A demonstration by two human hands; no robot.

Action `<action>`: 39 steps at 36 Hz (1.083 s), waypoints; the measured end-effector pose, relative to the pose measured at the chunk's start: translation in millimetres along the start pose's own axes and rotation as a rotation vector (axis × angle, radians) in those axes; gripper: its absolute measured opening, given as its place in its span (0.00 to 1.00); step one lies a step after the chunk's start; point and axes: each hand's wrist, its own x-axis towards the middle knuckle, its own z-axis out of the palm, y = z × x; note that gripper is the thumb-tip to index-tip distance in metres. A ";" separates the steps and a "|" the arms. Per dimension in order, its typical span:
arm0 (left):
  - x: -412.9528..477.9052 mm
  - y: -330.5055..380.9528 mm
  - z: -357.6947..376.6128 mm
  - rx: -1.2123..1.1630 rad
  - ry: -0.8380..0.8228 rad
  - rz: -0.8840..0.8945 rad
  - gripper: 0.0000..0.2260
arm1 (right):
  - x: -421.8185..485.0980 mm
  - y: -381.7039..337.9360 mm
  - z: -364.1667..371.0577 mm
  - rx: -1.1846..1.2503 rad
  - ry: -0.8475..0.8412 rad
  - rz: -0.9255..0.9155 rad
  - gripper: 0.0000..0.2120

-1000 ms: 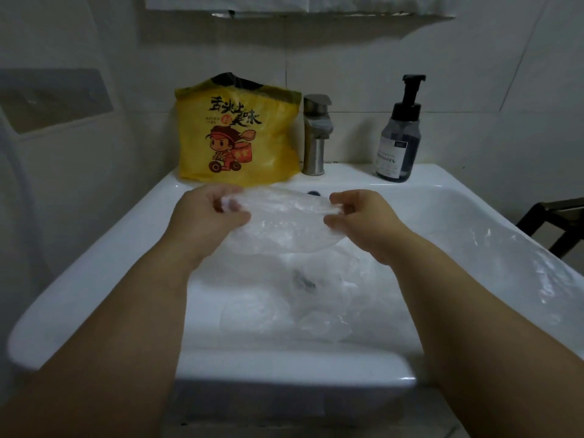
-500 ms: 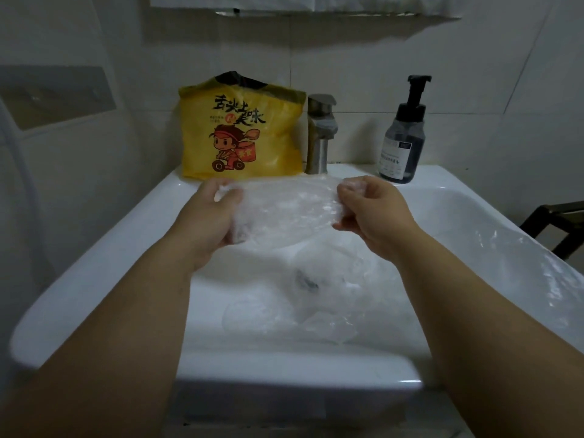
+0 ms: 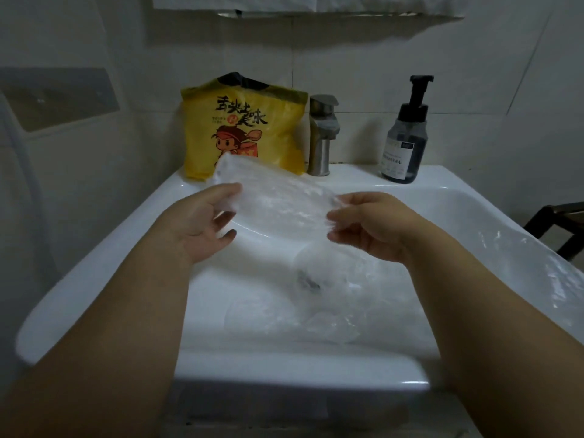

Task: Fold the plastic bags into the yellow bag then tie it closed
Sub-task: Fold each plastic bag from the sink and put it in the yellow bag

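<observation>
Left hand, right hand, both pinching clear bag

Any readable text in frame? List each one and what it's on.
"舌尖上美味": large black characters on the yellow bag, above its cartoon figure.
Small print beside those characters: too small to read.
Label on the soap pump bottle: blurred, unreadable.

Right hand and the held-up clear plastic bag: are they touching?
Touching. The head view shows the right hand pinching the right edge of the clear plastic bag in its fingertips.
</observation>
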 end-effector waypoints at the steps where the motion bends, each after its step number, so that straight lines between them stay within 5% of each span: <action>1: 0.1 1.2 0.9 -0.075 0.007 0.023 0.03 | -1.6 0.4 1.2 -0.037 -0.046 0.047 0.17; 4: -7.7 7.7 7.3 -0.361 -0.087 0.138 0.06 | -5.6 4.2 9.6 -0.147 -0.155 0.124 0.06; 6: -10.8 7.4 9.8 -0.462 -0.227 0.243 0.26 | -4.5 7.8 18.0 -0.115 -0.173 0.062 0.05; 8: -8.4 1.1 12.8 -0.352 -0.318 0.233 0.50 | -2.8 10.5 26.8 -0.024 -0.166 -0.024 0.04; 10: -10.3 -13.1 21.4 -0.042 -0.399 0.100 0.61 | -2.3 13.6 33.9 0.020 -0.163 -0.082 0.03; 13: -17.7 -35.8 40.5 0.320 -0.539 -0.013 0.42 | -0.5 22.3 42.3 -0.125 -0.164 -0.173 0.03; 15: -15.6 -39.8 47.0 0.328 -0.397 0.054 0.22 | -0.7 26.6 46.3 -0.244 -0.121 -0.240 0.03; 17: -10.2 -36.5 45.6 0.256 -0.281 0.093 0.13 | -0.2 27.4 47.2 -0.291 -0.073 -0.286 0.04; 27: -4.6 1.4 17.3 -0.283 -0.069 0.230 0.09 | -1.0 17.4 24.7 -0.391 -0.113 -0.083 0.04; 33: -4.9 -0.2 12.6 -0.270 -0.005 0.196 0.13 | -5.5 13.1 23.1 -0.256 -0.204 0.017 0.02; 39: -10.5 -6.4 18.3 -0.073 -0.208 0.130 0.13 | -7.6 8.3 26.1 -0.158 -0.332 0.130 0.26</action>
